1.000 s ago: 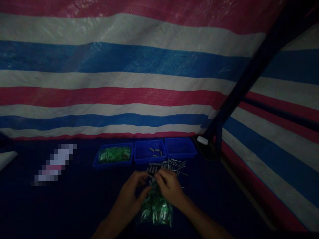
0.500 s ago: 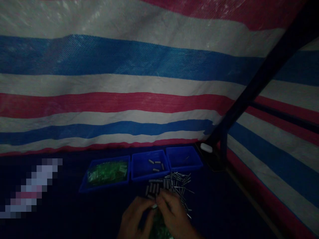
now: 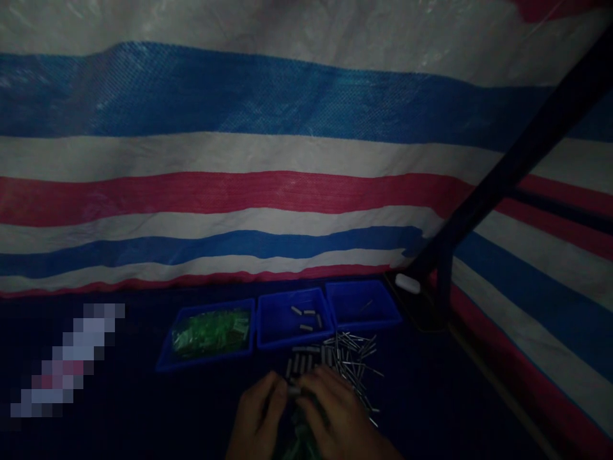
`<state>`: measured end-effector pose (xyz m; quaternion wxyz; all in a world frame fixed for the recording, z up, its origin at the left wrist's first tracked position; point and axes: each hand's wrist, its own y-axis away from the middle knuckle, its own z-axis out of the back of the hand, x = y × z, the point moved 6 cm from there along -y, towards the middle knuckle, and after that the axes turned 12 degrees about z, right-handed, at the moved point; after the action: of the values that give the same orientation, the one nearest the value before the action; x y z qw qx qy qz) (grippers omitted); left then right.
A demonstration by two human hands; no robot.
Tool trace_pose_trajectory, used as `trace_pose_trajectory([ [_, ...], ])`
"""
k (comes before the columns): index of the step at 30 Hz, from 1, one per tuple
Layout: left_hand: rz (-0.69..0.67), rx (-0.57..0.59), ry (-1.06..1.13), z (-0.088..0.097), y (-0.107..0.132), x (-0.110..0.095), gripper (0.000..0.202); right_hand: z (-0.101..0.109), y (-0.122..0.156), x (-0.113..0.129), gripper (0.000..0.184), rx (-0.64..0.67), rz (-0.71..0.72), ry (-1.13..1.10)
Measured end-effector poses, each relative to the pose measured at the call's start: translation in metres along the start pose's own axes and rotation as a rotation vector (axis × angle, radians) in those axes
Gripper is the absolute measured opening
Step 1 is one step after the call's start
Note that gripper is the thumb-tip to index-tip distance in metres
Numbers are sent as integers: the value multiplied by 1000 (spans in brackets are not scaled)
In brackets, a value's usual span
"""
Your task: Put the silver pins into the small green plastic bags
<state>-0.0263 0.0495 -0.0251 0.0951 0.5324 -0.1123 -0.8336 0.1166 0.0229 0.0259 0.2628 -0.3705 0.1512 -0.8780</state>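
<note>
My left hand (image 3: 258, 412) and my right hand (image 3: 338, 412) meet low in the middle of the head view, fingertips bent together. Between them is a short grey cylindrical piece (image 3: 294, 390), pinched from both sides; its ends are hidden by the fingers. Just beyond the fingertips lie several short grey cylinders (image 3: 302, 364), some in a row. Thin shiny metal pins (image 3: 357, 348) are scattered to the right of these. Below the hands is a heap of green, glossy material (image 3: 301, 441), partly covered and too dark to make out.
Three blue trays stand in a row: the left tray (image 3: 165, 364) holds green plastic-wrapped pieces, the middle tray (image 3: 268, 338) several grey cylinders, the right tray (image 3: 342, 319) a thin pin. A white oval object (image 3: 407, 283) lies by the dark frame post (image 3: 445, 275). Striped sheeting (image 3: 239, 191) hangs behind.
The view has shifted slightly, so the trays appear farther right. My fingers have moved a little around the small piece, and more of its grey side shows.
</note>
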Motion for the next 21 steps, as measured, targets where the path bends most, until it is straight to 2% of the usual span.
trace_pose_trajectory([
  [4,-233,198,10,-4,4,-20,28,6,-1,-3,12,-70,-59,-38],
  [8,-421,198,-23,1,6,-34,20,6,1,-7,12,-95,-96,-75],
  [14,-433,154,-87,2,7,-42,15,3,3,-7,7,-107,-80,-38],
  [17,-435,153,-94,0,8,-42,18,6,3,-3,25,-101,-16,31],
  [21,-424,172,-81,-3,9,-39,25,7,0,7,14,-3,48,65],
])
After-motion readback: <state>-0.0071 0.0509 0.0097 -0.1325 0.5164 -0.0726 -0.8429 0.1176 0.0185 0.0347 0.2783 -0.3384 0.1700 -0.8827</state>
